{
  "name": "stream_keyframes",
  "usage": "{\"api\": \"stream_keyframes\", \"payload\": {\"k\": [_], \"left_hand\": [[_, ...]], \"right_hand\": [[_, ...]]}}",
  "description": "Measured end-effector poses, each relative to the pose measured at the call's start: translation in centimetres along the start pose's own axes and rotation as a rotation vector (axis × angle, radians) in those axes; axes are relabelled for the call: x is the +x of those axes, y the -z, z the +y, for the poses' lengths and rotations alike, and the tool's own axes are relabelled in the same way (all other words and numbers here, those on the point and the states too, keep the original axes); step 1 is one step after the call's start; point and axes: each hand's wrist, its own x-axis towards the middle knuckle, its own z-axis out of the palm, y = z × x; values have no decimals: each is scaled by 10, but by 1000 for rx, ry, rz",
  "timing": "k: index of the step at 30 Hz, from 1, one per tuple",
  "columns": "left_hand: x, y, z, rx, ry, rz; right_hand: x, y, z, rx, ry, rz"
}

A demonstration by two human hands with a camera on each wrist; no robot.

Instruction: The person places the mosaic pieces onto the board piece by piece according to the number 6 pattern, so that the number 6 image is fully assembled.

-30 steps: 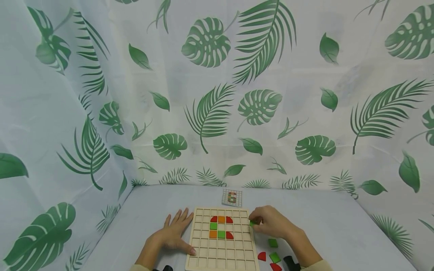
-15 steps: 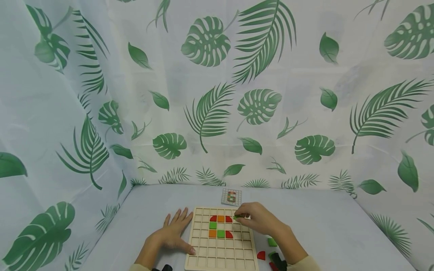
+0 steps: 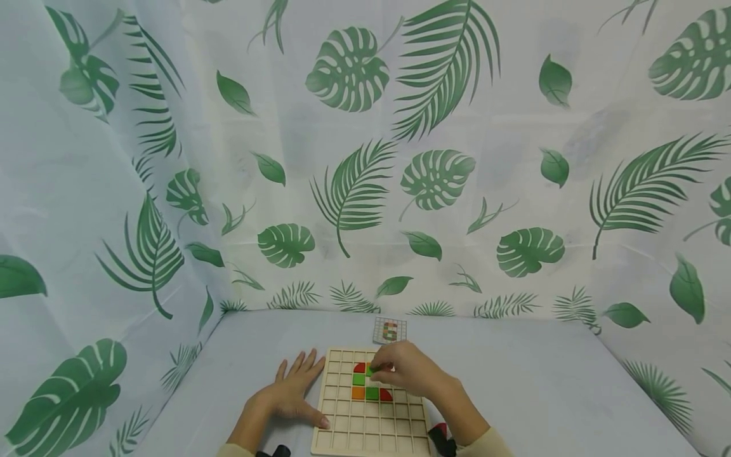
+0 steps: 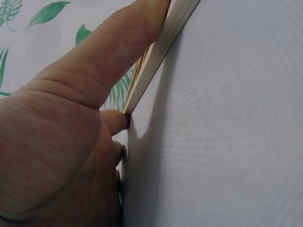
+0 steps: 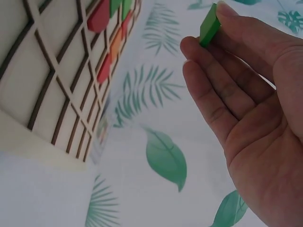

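Note:
My right hand (image 3: 408,368) pinches a green square tile (image 5: 209,26) between thumb and fingertips, over the upper middle of a wooden grid board (image 3: 348,425). My left hand (image 3: 294,392) lies with fingers spread at the board's left side; its thumb rests on the edge. Set in the grid are a red quarter-round tile (image 3: 359,367), a green tile (image 3: 358,379), an orange tile (image 3: 358,393), another green tile (image 3: 372,394) and a second red quarter-round (image 3: 386,395). The right hand hides the tiles at the top right of this group in the head view.
A small printed card (image 3: 390,329) with a coloured grid pattern lies behind the board. A loose red piece (image 3: 441,428) shows beside the board's lower right, partly covered by the black wrist device (image 3: 442,441). A leaf-print curtain (image 3: 365,190) hangs behind the table.
My right hand has carried the green tile from the board's right edge leftward over the tile group. Its forearm now covers the loose pieces on the right. The left hand stays in place.

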Motion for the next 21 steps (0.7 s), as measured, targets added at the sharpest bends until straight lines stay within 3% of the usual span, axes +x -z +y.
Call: {"api": "stream_keyframes", "payload": {"k": [11,21], "left_hand": [[0,0,-1,1,-14,-2],[-3,0,-1,-20,-43,10]], "right_hand": [[4,-15,-6,-89,19,-22],[7,-30,-13,-124,16,-91]]}}
